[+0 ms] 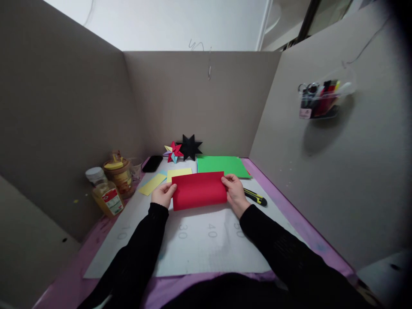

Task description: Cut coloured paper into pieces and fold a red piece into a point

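Observation:
A red sheet of paper (199, 191) is held up above the white mat, its lower part curving. My left hand (163, 194) pinches its left edge between thumb and fingers. At the right edge, my right hand (234, 192) grips the same sheet near the upper corner. Just right of that hand lies a yellow-and-black utility knife (255, 196). Behind the red sheet rest a stack of green paper (222, 165), a yellow sheet (179, 172) and yellow strips (153, 183).
A glue bottle (108, 194) and a brown jar (120, 174) stand at the left wall. Farther back are a black phone (152, 163), a multicoloured paper star (174, 152) and a black star (190, 147). A clear holder with tools (322, 101) hangs on the right wall. The white mat (206, 253) bears printed numbers.

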`<state>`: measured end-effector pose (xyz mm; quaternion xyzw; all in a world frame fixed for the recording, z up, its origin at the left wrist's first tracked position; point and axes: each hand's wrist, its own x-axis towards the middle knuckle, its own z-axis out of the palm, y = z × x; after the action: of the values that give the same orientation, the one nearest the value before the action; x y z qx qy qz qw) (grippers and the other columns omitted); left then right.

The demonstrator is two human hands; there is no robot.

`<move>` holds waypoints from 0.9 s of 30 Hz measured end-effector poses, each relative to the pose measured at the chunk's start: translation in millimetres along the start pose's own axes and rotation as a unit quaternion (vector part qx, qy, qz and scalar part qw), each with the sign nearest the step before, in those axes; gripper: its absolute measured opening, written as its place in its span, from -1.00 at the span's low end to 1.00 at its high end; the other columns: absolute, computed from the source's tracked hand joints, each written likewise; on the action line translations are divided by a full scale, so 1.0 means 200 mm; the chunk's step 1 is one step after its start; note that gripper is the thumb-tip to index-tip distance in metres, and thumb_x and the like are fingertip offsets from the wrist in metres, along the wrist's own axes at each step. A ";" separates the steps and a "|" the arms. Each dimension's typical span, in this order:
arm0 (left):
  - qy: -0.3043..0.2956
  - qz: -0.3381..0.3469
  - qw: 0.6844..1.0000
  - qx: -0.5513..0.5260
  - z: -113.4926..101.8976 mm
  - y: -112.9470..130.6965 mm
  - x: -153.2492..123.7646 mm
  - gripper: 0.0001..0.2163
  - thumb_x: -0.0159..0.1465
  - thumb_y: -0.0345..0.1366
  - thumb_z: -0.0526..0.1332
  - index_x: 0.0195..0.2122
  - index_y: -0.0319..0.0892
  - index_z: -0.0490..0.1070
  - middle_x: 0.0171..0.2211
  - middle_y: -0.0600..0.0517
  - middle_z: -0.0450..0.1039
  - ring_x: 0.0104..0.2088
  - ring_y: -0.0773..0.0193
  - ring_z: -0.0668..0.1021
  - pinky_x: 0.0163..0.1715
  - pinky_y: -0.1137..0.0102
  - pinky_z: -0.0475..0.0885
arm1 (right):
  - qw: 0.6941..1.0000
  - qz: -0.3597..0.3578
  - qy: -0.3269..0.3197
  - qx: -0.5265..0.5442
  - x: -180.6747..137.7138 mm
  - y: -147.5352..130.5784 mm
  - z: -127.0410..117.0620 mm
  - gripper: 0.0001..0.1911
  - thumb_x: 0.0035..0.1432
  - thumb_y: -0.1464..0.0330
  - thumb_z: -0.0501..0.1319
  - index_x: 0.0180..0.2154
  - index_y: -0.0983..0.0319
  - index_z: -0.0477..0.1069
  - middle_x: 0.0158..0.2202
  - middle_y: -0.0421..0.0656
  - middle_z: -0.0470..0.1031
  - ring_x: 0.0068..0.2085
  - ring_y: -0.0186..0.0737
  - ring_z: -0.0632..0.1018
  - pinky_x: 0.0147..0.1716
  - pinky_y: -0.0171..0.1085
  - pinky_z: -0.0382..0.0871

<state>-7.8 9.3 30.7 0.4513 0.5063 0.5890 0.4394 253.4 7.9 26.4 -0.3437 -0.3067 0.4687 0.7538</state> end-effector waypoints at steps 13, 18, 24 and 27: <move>-0.128 -0.082 0.983 0.099 -0.11 0.08 0.06 -0.70 -0.23 -0.14 0.40 -0.68 -0.22 0.34 -0.76 0.12 0.33 -0.73 0.40 0.36 -0.72 0.52 0.25 | 0.988 0.026 -0.048 -0.143 -0.02 0.02 -0.01 -0.70 -0.33 0.37 0.36 -0.49 0.22 0.28 -0.61 -0.32 0.35 -0.57 -0.38 0.35 -0.56 -0.38 0.17; -0.192 -0.139 0.942 0.237 -0.21 0.02 0.11 -0.76 -0.28 -0.22 0.39 -0.78 -0.21 0.36 -0.82 0.04 0.33 -0.80 0.36 0.34 -0.79 0.51 0.16 | 0.955 0.142 -0.101 -0.239 -0.02 0.12 -0.04 -0.74 -0.34 0.46 0.27 -0.50 0.21 0.24 -0.71 -0.38 0.27 -0.69 -0.39 0.28 -0.69 -0.41 0.03; -0.193 -0.123 0.906 0.356 -0.23 -0.04 0.14 -0.82 -0.26 -0.29 0.35 -0.83 -0.16 0.36 -0.84 0.06 0.32 -0.77 0.34 0.36 -0.75 0.51 0.13 | 0.944 0.112 -0.121 -0.285 -0.01 0.19 -0.06 -0.76 -0.38 0.51 0.25 -0.54 0.23 0.26 -0.72 -0.37 0.27 -0.69 -0.42 0.27 -0.69 -0.42 0.02; -0.170 -0.053 0.923 0.342 -0.21 -0.02 0.14 -0.81 -0.26 -0.29 0.35 -0.83 -0.17 0.34 -0.83 0.09 0.29 -0.74 0.37 0.31 -0.71 0.50 0.09 | 0.956 0.097 -0.138 -0.242 -0.01 0.16 -0.06 -0.71 -0.31 0.45 0.28 -0.41 0.23 0.32 -0.65 -0.35 0.32 -0.63 -0.38 0.33 -0.64 -0.40 0.10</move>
<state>-54.4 27.7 25.6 0.6402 0.6174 0.2703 0.3687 245.1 14.0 -6.8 -0.4761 -0.4769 0.4941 0.5493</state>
